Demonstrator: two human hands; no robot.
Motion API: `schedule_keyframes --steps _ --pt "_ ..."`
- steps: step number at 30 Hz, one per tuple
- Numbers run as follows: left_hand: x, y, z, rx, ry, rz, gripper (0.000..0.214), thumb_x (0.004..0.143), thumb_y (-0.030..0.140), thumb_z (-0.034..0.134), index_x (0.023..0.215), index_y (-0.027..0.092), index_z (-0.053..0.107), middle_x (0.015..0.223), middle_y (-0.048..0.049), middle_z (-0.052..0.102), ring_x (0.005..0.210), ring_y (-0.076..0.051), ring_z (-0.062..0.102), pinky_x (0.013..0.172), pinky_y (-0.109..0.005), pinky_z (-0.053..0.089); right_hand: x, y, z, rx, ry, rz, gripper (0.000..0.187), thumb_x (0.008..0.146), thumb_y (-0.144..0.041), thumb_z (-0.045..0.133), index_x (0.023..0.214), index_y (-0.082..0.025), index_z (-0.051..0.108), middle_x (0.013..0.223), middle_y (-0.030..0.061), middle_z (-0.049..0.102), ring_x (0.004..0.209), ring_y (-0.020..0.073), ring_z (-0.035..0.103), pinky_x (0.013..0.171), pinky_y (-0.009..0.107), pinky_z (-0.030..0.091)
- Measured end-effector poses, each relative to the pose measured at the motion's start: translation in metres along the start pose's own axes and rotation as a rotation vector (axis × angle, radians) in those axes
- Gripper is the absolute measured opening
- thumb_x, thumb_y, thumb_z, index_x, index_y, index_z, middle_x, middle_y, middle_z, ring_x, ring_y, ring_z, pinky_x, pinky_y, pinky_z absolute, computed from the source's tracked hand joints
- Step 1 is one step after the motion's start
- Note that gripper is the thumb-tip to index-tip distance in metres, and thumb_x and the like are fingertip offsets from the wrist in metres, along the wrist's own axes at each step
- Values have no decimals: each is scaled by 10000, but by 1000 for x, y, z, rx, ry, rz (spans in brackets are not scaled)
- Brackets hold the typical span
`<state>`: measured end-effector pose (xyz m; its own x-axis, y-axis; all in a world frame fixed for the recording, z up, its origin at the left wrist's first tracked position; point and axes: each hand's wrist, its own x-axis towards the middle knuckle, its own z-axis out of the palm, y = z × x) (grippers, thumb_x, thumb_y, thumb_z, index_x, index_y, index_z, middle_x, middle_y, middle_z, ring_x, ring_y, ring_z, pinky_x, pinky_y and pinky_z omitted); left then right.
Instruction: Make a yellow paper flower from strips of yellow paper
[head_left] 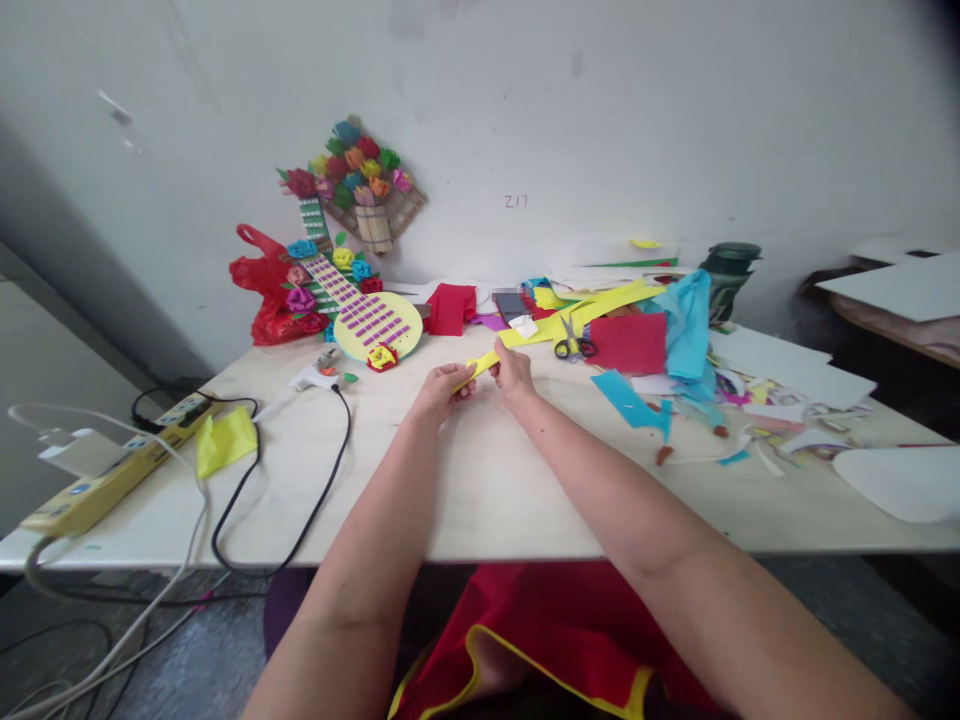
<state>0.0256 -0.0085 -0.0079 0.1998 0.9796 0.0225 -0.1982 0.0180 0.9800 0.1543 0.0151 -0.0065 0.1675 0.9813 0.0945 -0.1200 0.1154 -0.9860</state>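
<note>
Both my hands meet over the middle of the pale table [480, 490]. My left hand [442, 388] pinches the near end of a long yellow paper strip [559, 320]. Just right of it, my right hand [513, 373] is closed on the same strip. From my fingers the strip runs away to the upper right, across the table toward a heap of coloured paper. A pair of scissors [573, 345] with yellow and dark handles lies beside the strip, a little beyond my right hand.
A paper guitar [360, 305] with paper roses and a flower basket craft [365, 185] lean on the wall at back left, beside a red plastic bag [264, 290]. A yellow power strip [112, 470], cables and a glue gun [319, 372] lie left. Red, blue and white paper scraps [675, 350] cover the right.
</note>
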Motion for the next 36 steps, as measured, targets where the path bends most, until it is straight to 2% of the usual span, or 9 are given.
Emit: schedule_keyframes --steps 3,5,7,10,16,21,29,33,36 --pt "1 0 -3 -98 39 -51 229 612 300 709 676 125 576 532 7 531 451 -55 452 497 -200 406 -4 -3 1 110 -23 85 522 763 -617 391 507 -171 481 366 -29 405 315 60 280 355 233 199" --pt "2 0 -5 -151 50 -66 204 630 279 692 702 125 580 537 9 528 457 -56 464 491 -192 406 -7 -5 2 104 -91 122 502 732 -608 453 533 -152 520 370 -29 415 313 53 272 346 228 177" --pt "2 0 -6 -167 43 -72 186 642 265 683 703 124 577 537 9 527 451 -53 459 492 -191 413 -9 -6 3 65 -125 93 434 662 -559 575 533 -147 527 377 -42 416 328 48 284 349 221 179" --pt "2 1 -4 -127 43 -65 190 641 261 690 664 122 562 526 9 528 428 -46 441 500 -196 425 -10 -4 5 25 -89 20 377 578 -467 673 481 -162 473 379 -63 398 355 43 299 371 215 208" --pt "1 0 1 -56 -7 -44 296 641 370 702 688 110 569 582 -27 579 494 -78 530 487 -188 416 -4 4 5 17 -4 -28 328 589 -386 641 448 -174 434 370 -78 367 386 52 304 424 222 255" --pt "2 -3 -2 -108 -90 -78 316 638 378 712 748 113 581 614 -25 584 523 -81 524 634 -268 503 2 7 2 18 38 -71 313 600 -369 621 450 -177 426 379 -77 381 409 58 325 445 218 270" --pt "5 -5 -2 -27 -38 15 345 576 403 740 639 124 549 541 -3 562 450 -54 446 581 -255 480 2 6 2 35 14 -73 304 615 -354 621 461 -171 433 378 -81 381 400 51 326 431 207 262" --pt "5 -4 0 8 34 47 353 550 406 749 624 124 550 518 4 552 438 -51 431 539 -237 452 2 5 0 52 -51 -14 314 635 -379 628 490 -163 453 382 -77 402 360 37 308 380 196 227" --pt "6 -6 1 17 70 67 373 530 426 752 620 126 549 515 3 551 429 -51 426 519 -234 438 8 1 -10 38 -213 28 309 639 -407 639 546 -147 500 415 -53 468 340 41 330 346 192 233"
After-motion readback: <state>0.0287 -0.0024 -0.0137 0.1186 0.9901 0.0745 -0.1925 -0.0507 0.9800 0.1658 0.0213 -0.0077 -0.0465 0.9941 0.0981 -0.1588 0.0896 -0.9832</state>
